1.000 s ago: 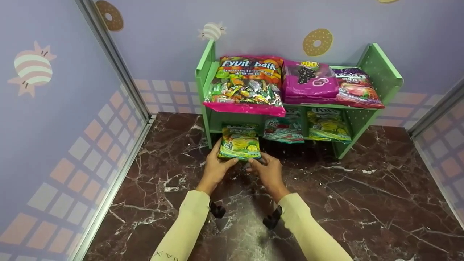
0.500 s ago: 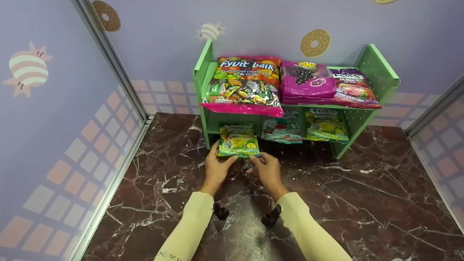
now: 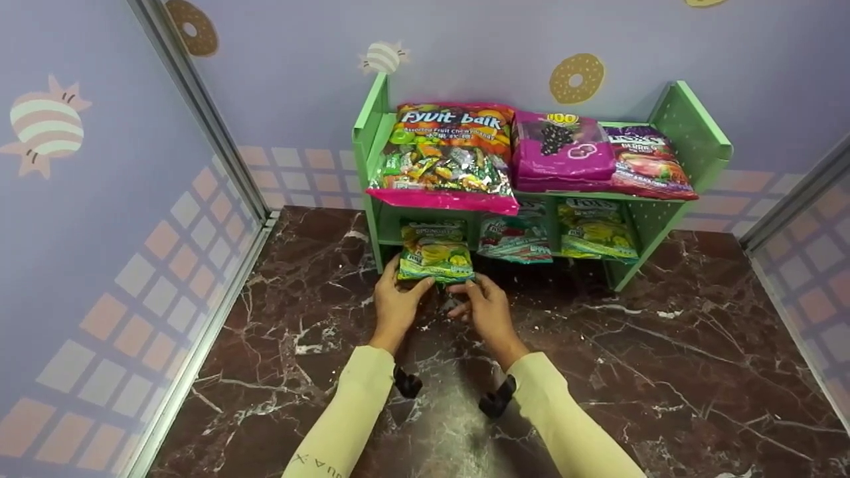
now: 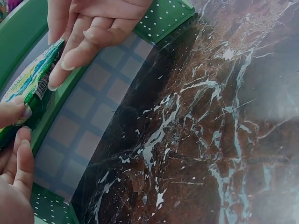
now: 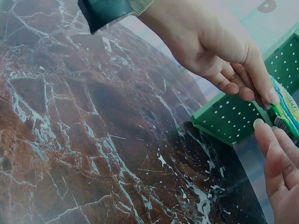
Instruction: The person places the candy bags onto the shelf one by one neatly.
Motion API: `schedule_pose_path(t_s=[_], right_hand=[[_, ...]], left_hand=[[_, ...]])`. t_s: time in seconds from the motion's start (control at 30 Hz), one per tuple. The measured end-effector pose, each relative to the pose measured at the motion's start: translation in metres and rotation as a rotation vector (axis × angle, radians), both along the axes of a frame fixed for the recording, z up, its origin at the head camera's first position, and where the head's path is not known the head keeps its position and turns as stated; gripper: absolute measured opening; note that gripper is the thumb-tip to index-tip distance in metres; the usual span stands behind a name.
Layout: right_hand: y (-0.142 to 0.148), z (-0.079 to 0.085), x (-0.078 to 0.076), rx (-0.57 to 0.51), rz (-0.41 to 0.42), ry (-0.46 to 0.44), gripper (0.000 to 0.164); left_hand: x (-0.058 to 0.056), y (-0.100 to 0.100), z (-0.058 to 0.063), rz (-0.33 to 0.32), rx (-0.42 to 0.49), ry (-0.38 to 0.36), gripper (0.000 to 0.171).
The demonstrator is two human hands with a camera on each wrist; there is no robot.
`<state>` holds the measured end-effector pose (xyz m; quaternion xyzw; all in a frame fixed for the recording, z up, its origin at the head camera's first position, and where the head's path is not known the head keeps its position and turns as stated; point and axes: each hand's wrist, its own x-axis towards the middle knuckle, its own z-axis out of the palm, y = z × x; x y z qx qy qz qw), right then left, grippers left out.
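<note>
A yellow-green bag of candy [image 3: 435, 255] lies at the front of the lower left compartment of the green shelf [image 3: 375, 166], its back part under the upper board. My left hand [image 3: 396, 302] grips its left side, thumb on the front edge and fingers below. At the front right corner, my right hand [image 3: 488, 309] holds the bag between thumb and fingers. The left wrist view shows the bag [image 4: 35, 88] between both hands, with the right hand's fingertips at its edge. In the right wrist view, the left thumb presses the bag's [image 5: 286, 109] corner.
A large fruit candy bag [image 3: 448, 156], a purple bag [image 3: 564, 149] and a berry candy bag [image 3: 651, 162] lie on top of the shelf. Below are a teal-and-red bag [image 3: 516, 239] and another yellow bag [image 3: 599, 229]. Walls surround the marbled surface [image 3: 664, 372].
Both hands have moved slightly forward, and the yellow-green bag sits deeper in the lower left compartment. The other bags stay in place.
</note>
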<state>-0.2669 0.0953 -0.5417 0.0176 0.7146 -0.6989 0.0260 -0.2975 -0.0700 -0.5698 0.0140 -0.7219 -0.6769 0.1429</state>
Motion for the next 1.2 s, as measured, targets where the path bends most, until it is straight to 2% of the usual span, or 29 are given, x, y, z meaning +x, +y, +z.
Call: schedule_pose_path(t_s=[0.23, 0.4, 0.57, 0.83, 1.03, 1.2], right_hand=[[0.005, 0.023, 0.016, 0.011, 0.011, -0.005, 0.046], [0.01, 0.022, 0.022, 0.0, 0.018, -0.012, 0.044], [0.017, 0.017, 0.027, 0.014, 0.016, 0.012, 0.038], [0.03, -0.027, 0.024, 0.011, -0.026, 0.001, 0.033], [0.033, -0.034, 0.033, 0.053, -0.037, 0.011, 0.032], [0.035, -0.032, 0.04, 0.036, -0.041, 0.013, 0.03]], left_hand=[[-0.007, 0.001, 0.004, -0.001, -0.039, -0.02, 0.082], [-0.011, 0.001, 0.006, 0.005, -0.071, -0.025, 0.083], [-0.016, 0.001, 0.007, 0.017, -0.101, -0.038, 0.084], [-0.022, -0.001, 0.01, 0.022, -0.149, -0.052, 0.083], [-0.027, -0.003, 0.01, 0.01, -0.195, -0.066, 0.082], [-0.031, -0.004, 0.011, -0.017, -0.218, -0.068, 0.082]])
